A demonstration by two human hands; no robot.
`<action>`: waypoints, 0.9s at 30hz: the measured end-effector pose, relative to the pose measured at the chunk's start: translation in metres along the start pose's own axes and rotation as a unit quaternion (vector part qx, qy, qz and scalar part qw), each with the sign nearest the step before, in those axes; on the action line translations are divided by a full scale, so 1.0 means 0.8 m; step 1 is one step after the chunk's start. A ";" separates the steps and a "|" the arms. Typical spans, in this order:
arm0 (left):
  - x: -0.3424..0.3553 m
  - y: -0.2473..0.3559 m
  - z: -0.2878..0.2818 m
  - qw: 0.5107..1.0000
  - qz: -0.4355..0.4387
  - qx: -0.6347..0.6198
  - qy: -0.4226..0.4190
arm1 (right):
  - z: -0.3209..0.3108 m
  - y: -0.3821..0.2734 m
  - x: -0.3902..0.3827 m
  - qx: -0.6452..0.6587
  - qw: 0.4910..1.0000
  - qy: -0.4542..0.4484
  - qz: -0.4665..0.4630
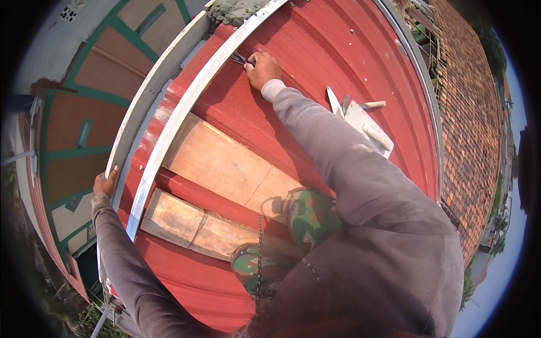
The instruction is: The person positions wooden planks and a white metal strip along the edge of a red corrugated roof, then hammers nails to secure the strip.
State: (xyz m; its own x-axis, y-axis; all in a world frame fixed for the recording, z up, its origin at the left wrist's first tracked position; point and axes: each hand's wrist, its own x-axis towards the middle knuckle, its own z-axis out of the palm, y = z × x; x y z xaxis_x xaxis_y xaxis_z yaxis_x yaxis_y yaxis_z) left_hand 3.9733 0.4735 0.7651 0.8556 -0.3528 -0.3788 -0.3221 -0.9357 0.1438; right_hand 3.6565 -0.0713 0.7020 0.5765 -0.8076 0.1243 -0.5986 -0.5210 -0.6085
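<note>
My right hand (263, 70) is reached far forward, low over the red ribbed metal roof sheet (315, 67). Its fingers are closed round the end of some thin grey metal pieces (239, 58), perhaps nails, beside a long whitish wooden strip (189, 107). At the left, my left hand (105, 183) grips the outer edge of a pale board (135, 112) that runs along the roof's side. The thumb shows on top; the other fingers are partly hidden.
Two wooden planks (225, 163) lie on the sheet under my camouflage-clad legs (307, 217). Right of my arm are a pointed blade (334, 101), a wooden handle (373, 105) and a whitish flat piece (360, 121). Grey mortar (234, 11) sits at the top. A tiled roof (465, 112) lies beyond.
</note>
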 end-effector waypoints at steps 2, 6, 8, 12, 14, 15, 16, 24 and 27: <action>0.006 0.009 -0.003 0.999 -0.019 -0.003 -0.036 | 0.000 0.006 -0.003 -0.006 1.000 -0.011 -0.002; 0.019 -0.027 0.012 0.999 0.018 -0.028 -0.024 | 0.000 0.005 -0.002 0.028 0.999 -0.044 0.000; 0.030 -0.034 0.022 0.999 0.025 -0.034 -0.022 | 0.005 0.015 -0.006 0.047 0.999 -0.017 0.012; 0.041 -0.064 0.031 0.997 0.027 -0.067 -0.002 | 0.012 0.015 -0.013 0.067 0.995 -0.009 0.071; 0.037 -0.081 0.029 0.994 0.024 -0.108 -0.020 | 0.015 0.008 -0.014 0.073 0.996 -0.007 0.047; 0.039 -0.057 0.032 0.989 0.050 -0.130 -0.056 | 0.015 0.025 -0.013 0.066 0.997 -0.007 0.037; 0.035 -0.045 0.031 0.991 0.050 -0.113 -0.051 | 0.016 0.030 -0.013 0.047 0.998 -0.016 0.032; 0.017 -0.024 0.012 0.998 0.031 -0.054 -0.005 | 0.010 0.033 -0.006 -0.069 0.995 -0.060 -0.051; 0.016 -0.026 0.011 0.999 0.025 -0.036 -0.015 | 0.000 0.032 -0.004 -0.089 0.990 -0.097 -0.056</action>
State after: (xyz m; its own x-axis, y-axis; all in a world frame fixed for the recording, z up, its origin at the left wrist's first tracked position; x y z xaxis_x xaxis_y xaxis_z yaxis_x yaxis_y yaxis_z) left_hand 3.9873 0.4882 0.7496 0.8264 -0.3999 -0.3965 -0.3330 -0.9148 0.2286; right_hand 3.6392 -0.0822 0.6860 0.7301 -0.6830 0.0194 -0.6041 -0.6585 -0.4489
